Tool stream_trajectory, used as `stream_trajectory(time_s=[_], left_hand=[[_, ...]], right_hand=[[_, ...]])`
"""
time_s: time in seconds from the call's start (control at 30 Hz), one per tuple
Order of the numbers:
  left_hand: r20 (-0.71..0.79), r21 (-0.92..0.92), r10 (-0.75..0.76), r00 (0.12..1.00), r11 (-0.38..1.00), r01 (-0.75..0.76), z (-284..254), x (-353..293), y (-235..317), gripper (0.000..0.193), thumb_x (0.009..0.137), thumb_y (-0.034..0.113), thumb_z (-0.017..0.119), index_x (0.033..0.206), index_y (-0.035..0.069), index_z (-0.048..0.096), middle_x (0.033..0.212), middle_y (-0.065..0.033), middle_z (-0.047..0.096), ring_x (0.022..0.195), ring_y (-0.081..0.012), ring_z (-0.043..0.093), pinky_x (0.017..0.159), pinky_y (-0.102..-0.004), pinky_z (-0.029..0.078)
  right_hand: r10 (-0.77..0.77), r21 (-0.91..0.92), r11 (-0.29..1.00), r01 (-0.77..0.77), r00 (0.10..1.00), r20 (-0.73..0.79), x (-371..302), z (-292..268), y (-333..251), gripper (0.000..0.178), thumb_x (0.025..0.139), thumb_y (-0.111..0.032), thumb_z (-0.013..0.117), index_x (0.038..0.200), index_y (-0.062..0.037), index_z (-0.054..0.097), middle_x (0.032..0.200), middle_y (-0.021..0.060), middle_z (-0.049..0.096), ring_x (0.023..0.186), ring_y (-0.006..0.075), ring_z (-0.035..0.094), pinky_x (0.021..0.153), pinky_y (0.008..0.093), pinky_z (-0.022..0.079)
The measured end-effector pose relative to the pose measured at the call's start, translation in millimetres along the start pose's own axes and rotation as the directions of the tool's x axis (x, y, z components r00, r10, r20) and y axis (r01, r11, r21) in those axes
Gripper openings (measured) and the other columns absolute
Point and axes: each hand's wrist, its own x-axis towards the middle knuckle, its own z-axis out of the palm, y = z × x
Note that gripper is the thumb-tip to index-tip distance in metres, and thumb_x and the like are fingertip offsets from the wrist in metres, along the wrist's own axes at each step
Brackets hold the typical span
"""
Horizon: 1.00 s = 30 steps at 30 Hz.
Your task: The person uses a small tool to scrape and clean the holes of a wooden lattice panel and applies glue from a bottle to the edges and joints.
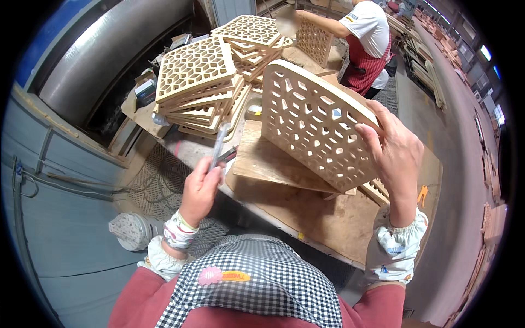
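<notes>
black-and-white checked apron (246, 268) lies closest, covering my front below the desk (306, 218), which reaches away ahead of me. toward its far left stands an uneven pile of pierced wooden panels (194, 71). right of that pile, one pierced panel (314, 128) stands tilted, ahead of me and to my right, its broad face turned my way. its top edge, which looks like the long axis, slants from far left to near right. under it sits a plain wooden board (273, 164), where its lower edge seems to rest. my right hand (399, 145) is the nearer one, gripping that near right corner, thumb on the face, fingers behind. my left hand (199, 191) is apart, left of the panel, closed around a slim grey tool (220, 143), blurred, pointing up toward the pile.
</notes>
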Motion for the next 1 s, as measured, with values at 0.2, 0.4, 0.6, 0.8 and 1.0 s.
stream_trajectory(time_s=[0.2,0.4,0.6,0.8,1.0], left_hand=[[0.239,0.085,0.281,0.930,0.948,-0.308,43.7,25.3,66.3,0.032,0.112,0.016,0.052,0.137,0.001,0.064,0.078,0.0013,0.063,0.066,-0.0034,0.055,0.058,-0.0210,0.043],[0.298,0.083,0.206,0.932,0.967,-0.241,60.3,54.9,76.4,0.027,0.112,0.020,0.052,0.124,0.002,0.069,0.075,0.0010,0.067,0.055,-0.0039,0.054,0.050,-0.0224,0.044],[0.298,0.203,0.205,0.932,0.941,-0.271,50.3,46.2,93.0,0.028,0.111,0.021,0.053,0.120,0.001,0.069,0.071,-0.0042,0.070,0.052,-0.0087,0.061,0.048,-0.0273,0.047],[0.292,0.378,0.342,0.893,0.817,-0.436,48.7,35.7,113.7,0.024,0.105,0.021,0.059,0.106,-0.001,0.069,0.071,-0.0183,0.066,0.065,-0.0319,0.069,0.062,-0.0415,0.051],[0.263,0.685,0.410,0.873,0.558,-0.468,46.1,13.7,134.0,0.020,0.103,0.020,0.062,0.105,0.002,0.070,0.081,-0.0243,0.070,0.078,-0.0461,0.069,0.067,-0.0528,0.053]], right_hand=[[0.003,-0.004,1.000,-0.002,0.993,0.114,5.3,-14.9,-13.5,0.034,0.094,-0.038,0.074,0.107,-0.0065,0.070,0.095,0.0129,0.075,0.089,0.0338,0.072,0.077,0.0457,0.055],[0.113,-0.096,0.992,-0.084,0.927,0.358,40.8,-9.5,-56.6,0.040,0.099,-0.044,0.068,0.101,-0.0037,0.071,0.092,0.0188,0.077,0.090,0.0366,0.076,0.081,0.0498,0.058],[-0.025,-0.128,0.991,0.031,0.999,0.047,18.1,5.5,-69.1,0.036,0.096,-0.043,0.072,0.084,-0.0092,0.066,0.075,0.0136,0.073,0.071,0.0325,0.074,0.064,0.0435,0.058],[-0.001,-0.134,0.991,0.000,1.000,-0.003,8.2,0.7,-92.1,0.031,0.094,-0.037,0.075,0.085,-0.0091,0.066,0.072,0.0134,0.073,0.069,0.0325,0.075,0.064,0.0432,0.059],[0.020,-0.065,0.998,-0.023,0.999,-0.049,-2.6,11.1,-99.8,0.028,0.091,-0.034,0.077,0.082,-0.0103,0.064,0.068,0.0107,0.071,0.065,0.0294,0.074,0.062,0.0406,0.058]])
